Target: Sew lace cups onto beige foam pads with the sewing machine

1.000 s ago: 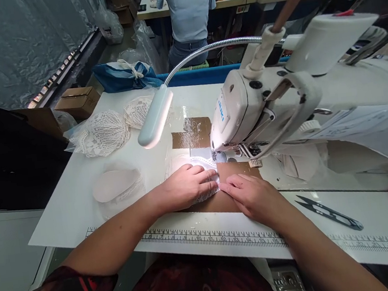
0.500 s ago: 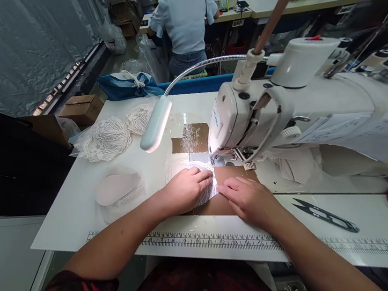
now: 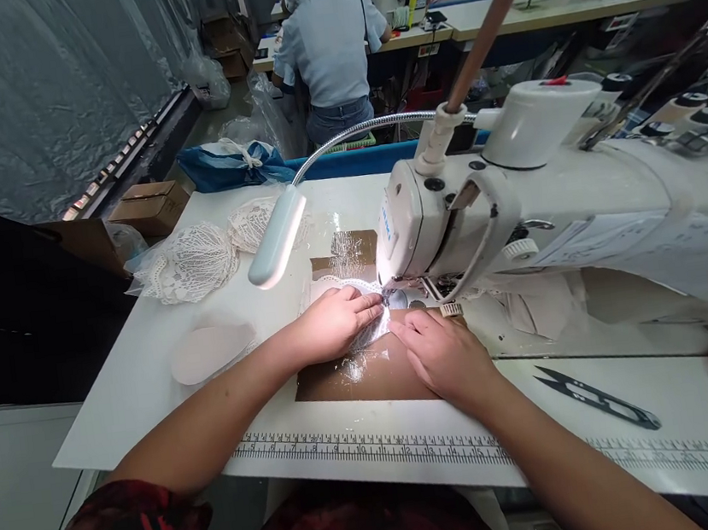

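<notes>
Both hands lie flat on the work at the needle; the left hand [image 3: 334,326] is spread, palm down, on a white lace piece [image 3: 357,286], fingertips pressing it just short of the presser foot, while the right hand [image 3: 443,355] rests open beside it, touching the near edge of the lace and the brown taped patch [image 3: 368,375] beneath — neither hand pinches or grips anything. The lace sits under the left fingers and runs forward to the head of the sewing machine [image 3: 445,219], lit by the gooseneck lamp [image 3: 277,237] just ahead of that hand.

By my judgement the step in hand is guiding the lace through a seam; the 2 hands steer the cloth at the needle. A next move would call for even, light pressure and fingertips kept clear of the needle — whether the needle is down, I cannot tell.

Right of the right hand lie thread snips [image 3: 596,397]; well left of the left hand sit a pale foam cup [image 3: 210,352] and a pile of lace cups [image 3: 192,262]; near the wrists runs a printed ruler strip [image 3: 364,450].
</notes>
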A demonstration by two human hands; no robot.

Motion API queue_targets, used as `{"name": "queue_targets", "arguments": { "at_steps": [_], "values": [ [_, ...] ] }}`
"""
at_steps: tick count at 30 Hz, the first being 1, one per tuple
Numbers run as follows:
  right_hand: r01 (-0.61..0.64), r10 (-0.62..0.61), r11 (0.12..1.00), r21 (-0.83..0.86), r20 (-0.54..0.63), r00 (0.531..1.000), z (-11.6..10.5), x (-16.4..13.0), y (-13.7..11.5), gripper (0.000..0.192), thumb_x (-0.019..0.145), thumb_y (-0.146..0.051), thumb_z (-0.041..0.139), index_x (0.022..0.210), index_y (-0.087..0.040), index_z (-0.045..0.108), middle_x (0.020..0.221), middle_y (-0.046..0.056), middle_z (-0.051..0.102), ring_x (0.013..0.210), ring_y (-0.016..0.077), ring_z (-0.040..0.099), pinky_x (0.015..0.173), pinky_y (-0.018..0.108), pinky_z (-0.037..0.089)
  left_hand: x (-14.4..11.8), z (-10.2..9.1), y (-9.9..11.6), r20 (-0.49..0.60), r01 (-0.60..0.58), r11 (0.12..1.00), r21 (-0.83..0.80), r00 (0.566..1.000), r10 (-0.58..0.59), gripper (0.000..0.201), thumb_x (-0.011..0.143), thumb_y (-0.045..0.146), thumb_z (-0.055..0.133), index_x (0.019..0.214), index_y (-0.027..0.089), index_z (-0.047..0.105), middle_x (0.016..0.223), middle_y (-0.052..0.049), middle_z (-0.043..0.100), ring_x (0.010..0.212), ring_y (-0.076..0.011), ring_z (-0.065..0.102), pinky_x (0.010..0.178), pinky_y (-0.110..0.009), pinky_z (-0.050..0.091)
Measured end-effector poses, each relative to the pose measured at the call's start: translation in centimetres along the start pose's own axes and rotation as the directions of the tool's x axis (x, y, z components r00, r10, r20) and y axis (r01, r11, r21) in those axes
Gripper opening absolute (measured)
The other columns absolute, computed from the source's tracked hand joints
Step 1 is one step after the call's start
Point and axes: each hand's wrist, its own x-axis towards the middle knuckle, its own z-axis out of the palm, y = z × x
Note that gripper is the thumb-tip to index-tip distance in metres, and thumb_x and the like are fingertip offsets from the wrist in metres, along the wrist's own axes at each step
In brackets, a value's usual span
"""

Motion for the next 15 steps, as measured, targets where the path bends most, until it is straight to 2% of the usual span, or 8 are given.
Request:
{"name": "queue_targets", "arguments": {
  "at_steps": [4, 8, 15],
  "values": [
    [-0.049, 0.049, 0.998, -0.040, 0.010, 0.999, 0.10, 0.25, -0.15, 0.038, 0.086, -0.011, 0.046, 0.119, -0.019, 0.063, 0.090, 0.007, 0.065, 0.072, 0.0181, 0.052, 0.061, 0.031, 0.032, 0.18, -0.25, -0.36, -0.014, 0.003, 1.000, 0.019, 1.000, -0.003, 0.041, 0.089, 0.015, 0.046, 0.128, 0.011, 0.056, 0.136, -0.015, 0.052, 0.098, -0.0237, 0.054, 0.085, -0.037, 0.045],
    [-0.055, 0.055, 0.998, -0.034, 0.011, 0.998, 0.33, 0.32, -0.02, 0.043, 0.085, -0.010, 0.046, 0.124, -0.019, 0.061, 0.090, 0.008, 0.065, 0.074, 0.0196, 0.054, 0.062, 0.032, 0.034, -0.16, -0.07, -0.15, -0.062, -0.047, 0.998, -0.029, 0.997, 0.045, 0.037, 0.090, 0.014, 0.045, 0.124, 0.015, 0.060, 0.131, -0.012, 0.057, 0.102, -0.0240, 0.054, 0.086, -0.037, 0.045],
    [-0.067, 0.067, 0.998, -0.001, -0.027, 0.997, 0.56, 0.59, 0.21, 0.044, 0.081, -0.008, 0.046, 0.119, -0.021, 0.064, 0.081, 0.006, 0.063, 0.068, 0.0181, 0.052, 0.053, 0.030, 0.030, 0.00, 0.19, -0.72, -0.075, -0.052, 0.993, -0.105, 0.996, 0.044, 0.035, 0.090, 0.013, 0.046, 0.121, 0.015, 0.062, 0.128, -0.010, 0.060, 0.105, -0.0233, 0.054, 0.089, -0.037, 0.045]
  ]
}}
